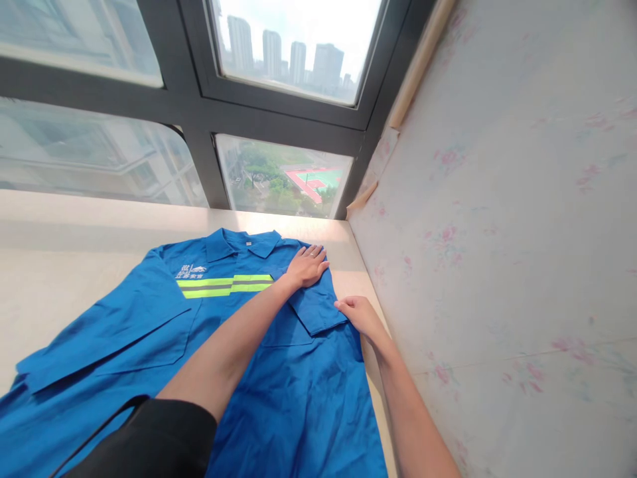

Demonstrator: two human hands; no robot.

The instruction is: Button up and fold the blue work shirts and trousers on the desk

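Observation:
A blue work shirt (219, 325) is spread front up on the pale ledge, collar toward the window. It carries a yellow-green reflective stripe and a white printed logo on the chest. Flat on the shoulder at the right of the picture, my left hand (307, 265) presses down with its fingers extended. My right hand (362, 315) pinches the outer edge of the sleeve (318, 309), which lies folded across the shirt's front. On the left of the picture, the other sleeve rests over the body. The shirt's lower end runs out of view.
A wall (488, 252) with flowered paper rises close beside my right arm, its paper peeling near the corner. Dark window frames (279, 113) stand behind the ledge (60, 245). A thin black cord (107, 425) hangs near my left sleeve.

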